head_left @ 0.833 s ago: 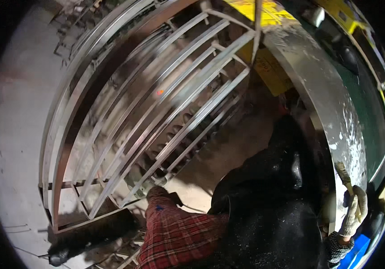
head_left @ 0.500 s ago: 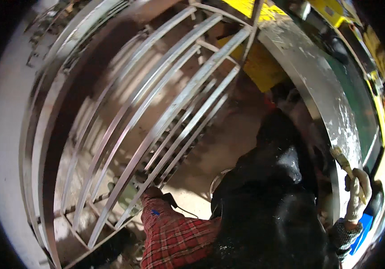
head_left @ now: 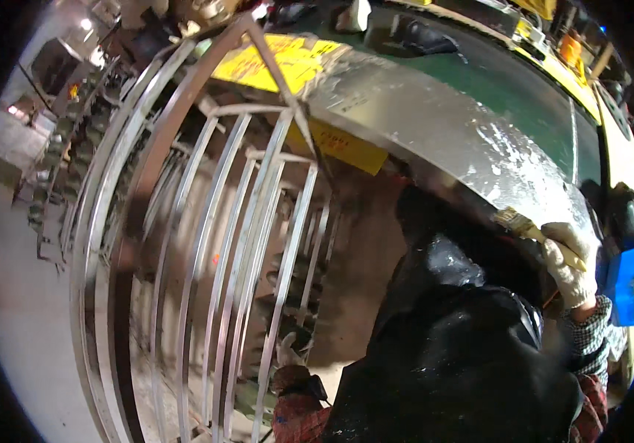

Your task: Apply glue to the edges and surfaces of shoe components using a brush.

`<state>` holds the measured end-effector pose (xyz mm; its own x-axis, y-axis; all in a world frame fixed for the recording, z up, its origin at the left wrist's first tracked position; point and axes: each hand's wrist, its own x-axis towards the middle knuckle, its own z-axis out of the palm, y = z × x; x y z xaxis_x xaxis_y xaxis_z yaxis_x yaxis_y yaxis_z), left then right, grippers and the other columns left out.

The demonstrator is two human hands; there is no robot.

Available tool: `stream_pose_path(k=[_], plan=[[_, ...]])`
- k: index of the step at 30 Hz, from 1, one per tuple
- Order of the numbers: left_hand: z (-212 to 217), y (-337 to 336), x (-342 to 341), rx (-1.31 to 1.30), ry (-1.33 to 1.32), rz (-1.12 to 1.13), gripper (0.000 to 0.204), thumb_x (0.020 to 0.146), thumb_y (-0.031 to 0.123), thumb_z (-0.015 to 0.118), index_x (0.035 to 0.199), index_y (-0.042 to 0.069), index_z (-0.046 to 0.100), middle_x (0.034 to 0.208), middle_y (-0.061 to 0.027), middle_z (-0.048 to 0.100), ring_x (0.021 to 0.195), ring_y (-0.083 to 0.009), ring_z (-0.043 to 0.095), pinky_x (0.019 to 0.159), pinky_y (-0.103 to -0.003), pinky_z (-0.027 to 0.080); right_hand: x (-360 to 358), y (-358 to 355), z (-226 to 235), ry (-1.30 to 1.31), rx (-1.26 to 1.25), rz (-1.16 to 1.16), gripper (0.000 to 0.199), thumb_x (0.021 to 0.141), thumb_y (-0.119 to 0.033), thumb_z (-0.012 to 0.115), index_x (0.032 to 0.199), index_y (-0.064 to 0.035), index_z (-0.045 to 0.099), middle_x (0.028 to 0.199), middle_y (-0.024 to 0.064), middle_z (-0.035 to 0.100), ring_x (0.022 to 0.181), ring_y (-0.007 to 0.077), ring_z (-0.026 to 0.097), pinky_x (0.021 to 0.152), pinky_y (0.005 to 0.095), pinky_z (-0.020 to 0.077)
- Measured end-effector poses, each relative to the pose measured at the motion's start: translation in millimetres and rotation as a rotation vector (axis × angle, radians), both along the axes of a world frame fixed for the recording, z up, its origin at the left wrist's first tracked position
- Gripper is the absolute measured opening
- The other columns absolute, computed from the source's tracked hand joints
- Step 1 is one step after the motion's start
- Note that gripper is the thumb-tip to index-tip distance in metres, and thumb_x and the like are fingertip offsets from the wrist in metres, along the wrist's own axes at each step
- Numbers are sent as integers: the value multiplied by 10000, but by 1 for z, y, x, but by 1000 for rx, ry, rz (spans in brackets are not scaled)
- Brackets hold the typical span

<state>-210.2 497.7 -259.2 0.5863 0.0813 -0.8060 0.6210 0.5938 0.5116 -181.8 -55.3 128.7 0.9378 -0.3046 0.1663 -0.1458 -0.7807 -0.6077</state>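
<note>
My right hand (head_left: 569, 264), in a white work glove, is shut on a paintbrush (head_left: 532, 231) with a pale handle; its bristles lie against the edge of a shiny, scratched metal sheet (head_left: 450, 140). My left hand (head_left: 291, 378) is low in the picture, gloved, and rests against a bar of a large metal grille (head_left: 206, 244) made of several curved silver bars. Whether the left fingers wrap a bar is hard to see. A black apron (head_left: 457, 354) covers my front between the arms, and red plaid sleeves show at both wrists.
A green workbench top (head_left: 531, 88) with yellow edging runs behind the metal sheet. A blue box-like object (head_left: 625, 284) and a black round thing (head_left: 627, 214) sit at the right. Yellow labels (head_left: 272, 63) are stuck near the grille's top. Pale concrete floor (head_left: 14, 295) lies at the left.
The view has swung up and right, so the grille now stands more upright at the left. My right hand has risen with the brush to the metal sheet's edge.
</note>
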Motion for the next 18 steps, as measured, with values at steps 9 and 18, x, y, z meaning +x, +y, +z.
stream_pose_path(k=[9, 18], plan=[[195, -205, 96, -557, -276, -722, 797, 814, 358, 594, 1431, -53, 301, 1351, -219, 479, 1212, -335, 509, 1036, -470, 408, -50, -96, 5, -168, 171, -251, 230, 891, -158, 632, 1032, 24, 625, 858, 40, 633, 774, 98, 579, 709, 236, 476], [278, -429, 144, -895, -692, -1190, 960, 725, 383, 740, 1437, -41, 256, 1372, -213, 397, 1227, -390, 430, 1066, -586, 336, -222, -249, -8, -612, 52, -1073, 214, 964, -178, 569, 1053, -18, 680, 841, 12, 642, 667, 83, 538, 592, 215, 433]])
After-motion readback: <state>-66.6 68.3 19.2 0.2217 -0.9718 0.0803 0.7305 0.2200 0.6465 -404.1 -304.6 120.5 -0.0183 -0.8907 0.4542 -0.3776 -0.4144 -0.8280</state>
